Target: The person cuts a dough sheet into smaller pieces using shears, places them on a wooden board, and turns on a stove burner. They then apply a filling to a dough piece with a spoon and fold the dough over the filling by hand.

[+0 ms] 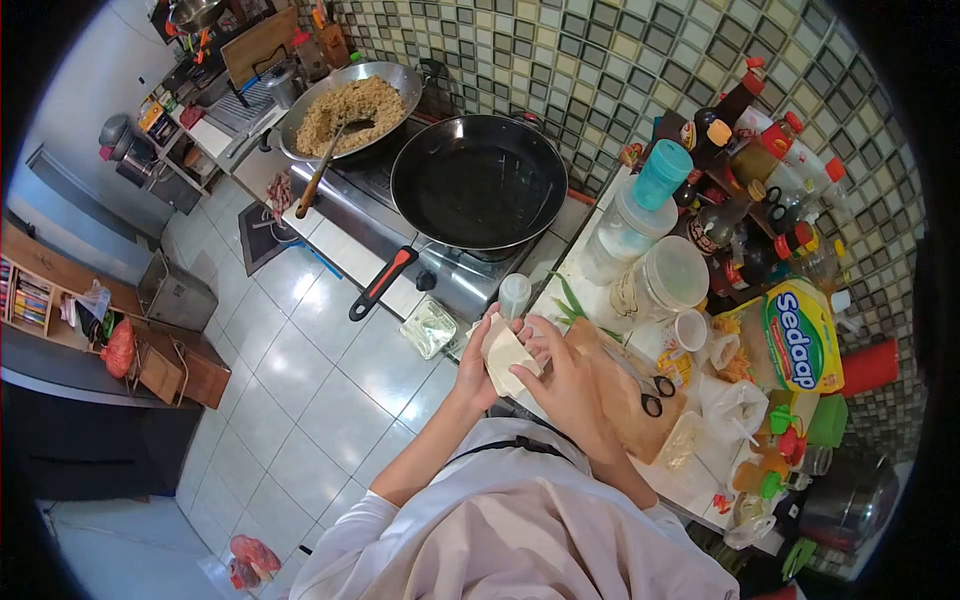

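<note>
A small stack of thin, pale square wrappers [507,357] is held in front of my waist, near the counter's front edge. My left hand [474,372] is closed around its left side. My right hand [562,368] grips the right side, its thumb lying on top of the sheets. Just beyond my fingers stands a small translucent bottle [515,291]. Left of my hands, a clear plastic tray [430,329] rests on the counter edge. To their right lies a brown cutting board [625,405] with black-handled scissors [655,396] on it.
A black frying pan [480,185] sits on the stove [455,268], its red-and-black handle jutting over the front edge. Behind it, a wok [410,85] holds brown crumbly food and a ladle. Jars [670,275], sauce bottles [740,95] and a yellow Sedaap bag [800,335] crowd the right counter.
</note>
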Demonstrator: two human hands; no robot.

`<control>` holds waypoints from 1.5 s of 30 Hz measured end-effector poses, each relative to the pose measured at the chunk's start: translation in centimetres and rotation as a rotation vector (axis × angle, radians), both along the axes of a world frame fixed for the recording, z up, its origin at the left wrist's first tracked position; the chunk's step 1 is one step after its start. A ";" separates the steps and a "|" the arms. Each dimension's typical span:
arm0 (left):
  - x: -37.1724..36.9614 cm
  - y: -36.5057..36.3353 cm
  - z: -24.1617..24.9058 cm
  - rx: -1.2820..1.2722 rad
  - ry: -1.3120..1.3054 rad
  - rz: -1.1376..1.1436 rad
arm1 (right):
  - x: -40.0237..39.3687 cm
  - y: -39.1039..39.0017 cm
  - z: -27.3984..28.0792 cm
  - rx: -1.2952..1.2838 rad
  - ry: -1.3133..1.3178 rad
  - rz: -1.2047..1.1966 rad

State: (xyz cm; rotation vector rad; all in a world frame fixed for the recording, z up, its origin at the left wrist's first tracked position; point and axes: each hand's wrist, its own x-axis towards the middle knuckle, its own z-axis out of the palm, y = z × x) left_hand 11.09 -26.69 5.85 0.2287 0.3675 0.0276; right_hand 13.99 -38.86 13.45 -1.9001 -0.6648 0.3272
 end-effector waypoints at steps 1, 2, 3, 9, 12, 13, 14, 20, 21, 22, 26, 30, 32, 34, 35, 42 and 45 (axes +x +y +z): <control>-0.1 0.2 0.0 -0.019 0.031 -0.011 | -0.2 -0.5 0.2 -0.089 -0.177 0.009; 0.0 0.5 0.1 -0.018 0.032 -0.006 | -0.2 -0.9 0.4 -0.176 -0.355 0.015; 0.1 0.9 0.3 -0.005 0.101 -0.119 | -0.2 -1.3 0.8 -0.175 -0.354 0.017; -0.3 1.2 -0.4 -0.049 0.021 -0.362 | 0.7 -1.4 0.8 -0.228 -0.340 0.390; -0.5 1.0 1.0 -0.072 0.029 -0.375 | 0.9 -0.9 -0.4 -0.211 -0.312 0.393; -0.6 0.8 0.9 -0.070 0.042 -0.352 | 1.0 -0.8 -0.4 -0.203 -0.324 0.378; -0.7 0.7 0.9 -0.070 0.057 -0.330 | 0.9 -0.7 -0.5 -0.197 -0.334 0.364; -1.1 0.1 0.9 0.124 0.055 -0.285 | 1.0 -0.9 -1.3 -0.331 -0.219 0.403; -1.2 0.2 0.7 0.124 0.056 -0.280 | 1.0 -1.0 -1.3 -0.331 -0.219 0.408; -1.3 0.3 0.3 0.114 -0.022 -0.327 | 1.1 -1.0 -1.5 -0.310 -0.235 0.415; -1.6 0.0 0.8 0.159 -0.017 -0.313 | 0.7 -0.7 -1.6 -0.317 -0.260 0.416; -1.7 -0.1 0.2 0.246 -0.001 -0.323 | 0.8 -0.9 -1.3 -0.337 -0.268 0.422; -1.9 0.1 0.0 0.292 -0.104 -0.397 | 1.5 -1.2 -0.9 -0.093 -0.160 0.403; -2.0 -0.1 0.4 0.556 -0.074 -0.414 | 2.1 -1.6 -1.7 0.007 0.026 0.364; -2.0 -0.3 0.7 0.821 -0.041 -0.429 | 2.3 -1.7 -2.0 0.107 0.213 0.321; -2.4 1.2 2.6 0.621 -0.384 -0.740 | 2.7 -2.6 -0.3 0.062 0.424 0.364; -2.3 0.8 2.4 0.634 -0.450 -0.745 | 2.7 -2.5 -0.7 0.032 0.094 0.382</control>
